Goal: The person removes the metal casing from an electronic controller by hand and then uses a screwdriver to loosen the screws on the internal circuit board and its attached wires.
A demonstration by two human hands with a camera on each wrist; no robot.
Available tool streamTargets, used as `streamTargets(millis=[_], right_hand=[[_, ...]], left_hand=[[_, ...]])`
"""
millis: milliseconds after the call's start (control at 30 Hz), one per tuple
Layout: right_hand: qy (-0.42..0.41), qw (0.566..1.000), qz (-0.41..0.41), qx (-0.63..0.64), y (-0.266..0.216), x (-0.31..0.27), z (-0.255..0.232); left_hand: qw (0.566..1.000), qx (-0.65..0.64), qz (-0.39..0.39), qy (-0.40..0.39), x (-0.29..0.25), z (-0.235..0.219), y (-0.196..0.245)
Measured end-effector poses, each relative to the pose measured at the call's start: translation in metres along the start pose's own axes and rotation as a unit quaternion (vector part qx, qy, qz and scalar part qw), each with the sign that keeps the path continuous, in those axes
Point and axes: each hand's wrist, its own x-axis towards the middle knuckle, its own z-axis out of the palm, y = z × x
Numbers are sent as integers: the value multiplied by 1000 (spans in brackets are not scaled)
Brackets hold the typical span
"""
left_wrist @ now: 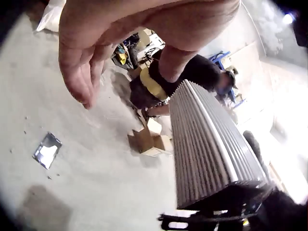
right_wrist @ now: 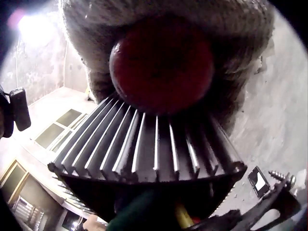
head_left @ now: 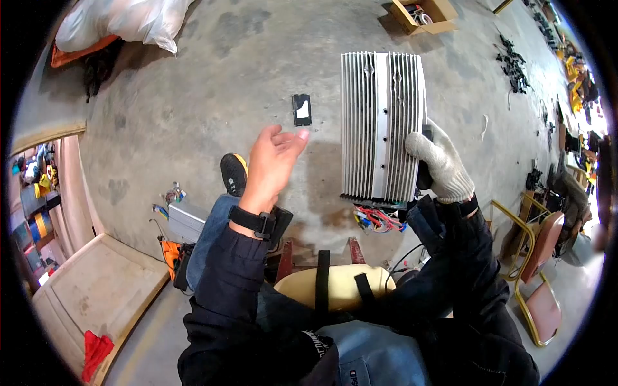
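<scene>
My gloved right hand (head_left: 444, 161) grips the right side of a silver finned heatsink housing (head_left: 382, 125), held upright above the floor. Under this glove in the right wrist view is a dark red round end (right_wrist: 161, 65), close over the fins; I cannot tell what it belongs to. Red, blue and white wires (head_left: 380, 219) show below the housing's lower edge. My bare left hand (head_left: 273, 161) is held out to the left of the housing, thumb apart from the loosely bent fingers, with nothing in it. Beyond its fingertips a flat black plate with a white patch (head_left: 301, 110) lies on the floor.
An open cardboard box (head_left: 423, 18) stands at the far side. Black scraps (head_left: 513, 64) lie on the right, near a pink folding chair (head_left: 544, 276). A grey metal case (head_left: 188, 220) sits by my left leg. Another person (left_wrist: 183, 74) works in the background.
</scene>
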Motion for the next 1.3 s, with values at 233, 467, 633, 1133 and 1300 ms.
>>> streamTargets(millis=[233, 467, 633, 1133, 1300], right_hand=[[-78, 997, -1, 20, -6, 4, 26], [-138, 990, 0, -7, -11, 7, 47], [-96, 995, 29, -14, 7, 19, 53], [33, 988, -1, -148, -5, 23, 45], [-27, 987, -10, -158, -6, 17, 56]], left_hand=[[930, -255, -81, -254, -6, 4, -14], [884, -358, -37, -298, -36, -4, 5], [874, -415, -86, -237, -41, -6, 3], [847, -529, -59, -3, -5, -51, 1], [846, -528, -69, 25, -4, -54, 0]])
